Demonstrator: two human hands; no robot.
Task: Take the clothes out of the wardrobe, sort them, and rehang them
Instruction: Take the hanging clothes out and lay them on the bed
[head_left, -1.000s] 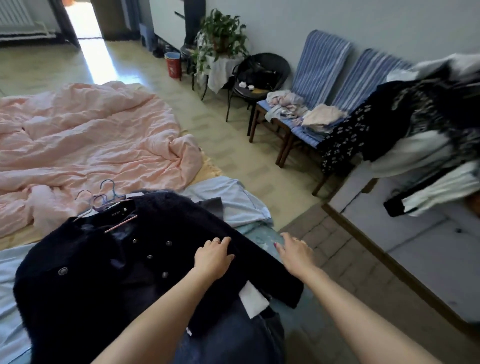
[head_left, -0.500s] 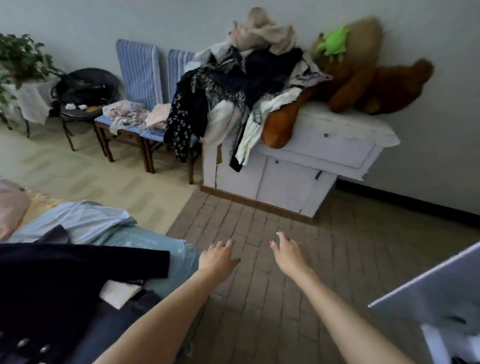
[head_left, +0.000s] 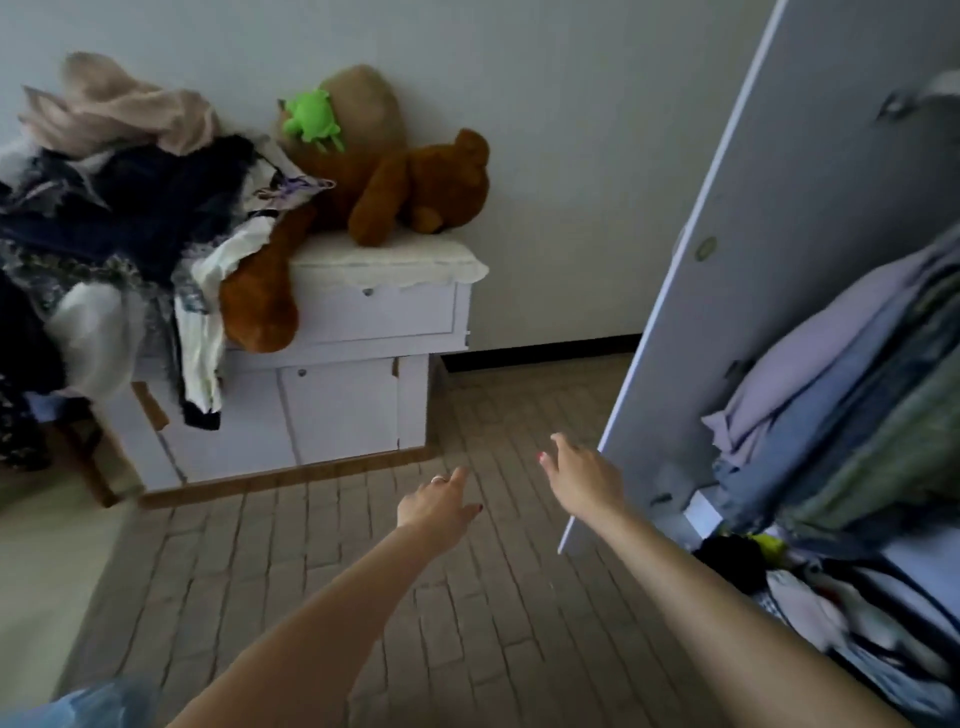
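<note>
Head view: the right hand (head_left: 584, 478) reaches forward with fingers loosely spread, holding nothing, its far side level with the lower edge of the open wardrobe door (head_left: 769, 270); whether it touches the door I cannot tell. The left hand (head_left: 439, 506) is also relaxed and empty, over bare floor. The hanging clothes (head_left: 852, 395) lie to the right of both hands, inside the wardrobe, draping downward, with more heaped at the wardrobe's bottom. The right hand is nearer, so it likely reaches them first.
</note>
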